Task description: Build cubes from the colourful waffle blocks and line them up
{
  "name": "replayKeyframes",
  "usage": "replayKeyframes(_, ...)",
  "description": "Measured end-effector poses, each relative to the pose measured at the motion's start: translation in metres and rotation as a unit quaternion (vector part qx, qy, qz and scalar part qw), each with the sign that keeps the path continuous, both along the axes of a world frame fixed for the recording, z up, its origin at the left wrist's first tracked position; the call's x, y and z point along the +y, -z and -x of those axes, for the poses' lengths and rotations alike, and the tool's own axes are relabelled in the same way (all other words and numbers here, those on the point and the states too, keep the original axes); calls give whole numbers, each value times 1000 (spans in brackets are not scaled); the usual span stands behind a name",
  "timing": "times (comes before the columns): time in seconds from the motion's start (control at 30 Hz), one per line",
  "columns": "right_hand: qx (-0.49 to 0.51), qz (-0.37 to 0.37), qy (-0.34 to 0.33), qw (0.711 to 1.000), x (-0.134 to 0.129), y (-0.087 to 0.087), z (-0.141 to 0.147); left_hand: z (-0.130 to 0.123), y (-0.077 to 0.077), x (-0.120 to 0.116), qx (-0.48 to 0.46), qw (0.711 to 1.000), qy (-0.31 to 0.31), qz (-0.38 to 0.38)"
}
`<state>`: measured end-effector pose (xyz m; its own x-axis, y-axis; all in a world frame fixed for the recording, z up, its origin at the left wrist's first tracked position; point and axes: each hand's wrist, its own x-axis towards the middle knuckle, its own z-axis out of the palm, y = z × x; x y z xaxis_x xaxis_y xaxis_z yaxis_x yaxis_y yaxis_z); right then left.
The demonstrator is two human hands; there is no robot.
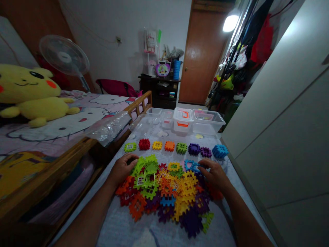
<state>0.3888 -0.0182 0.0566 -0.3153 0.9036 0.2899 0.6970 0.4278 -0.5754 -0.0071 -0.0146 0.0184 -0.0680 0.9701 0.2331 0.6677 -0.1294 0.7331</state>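
A wide pile of plastic interlocking pieces (167,185) in green, red, orange, yellow, blue and purple lies on the cloth-covered surface. At its upper left, my left hand (123,169) is closed beside light green pieces (145,164); what its fingers grip, if anything, is too small to tell. At the upper right, my right hand (212,171) pinches a blue piece (191,165) by its right side. Behind the pile runs a row of small stacks, from a light green one (130,147) through a red one (144,144) to a blue one (220,151).
Clear plastic boxes (208,120) stand at the far end, one with a white lid and orange latches (183,118). A wooden bed rail (66,157) runs along the left. On the right is a pale cabinet (280,120).
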Motion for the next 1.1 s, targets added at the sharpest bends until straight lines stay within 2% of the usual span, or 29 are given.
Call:
replayKeyframes(0.13,8,-39,22,999,4,3,1,1,1,0,5,1000,3,-8)
replayKeyframes(0.3,0,-114,68,991,16,15,16,3,4,1,8,1000,5,-14)
replayKeyframes(0.5,-87,-58,-9,994,19,26,26,3,3,1,9,1000,8,-9)
replayKeyframes(0.7,-66,-5,-46,997,14,21,18,3,4,1,14,1000,10,-7)
replayKeyframes(1.1,-27,59,-35,997,21,31,8,4,4,1,19,1000,19,-3)
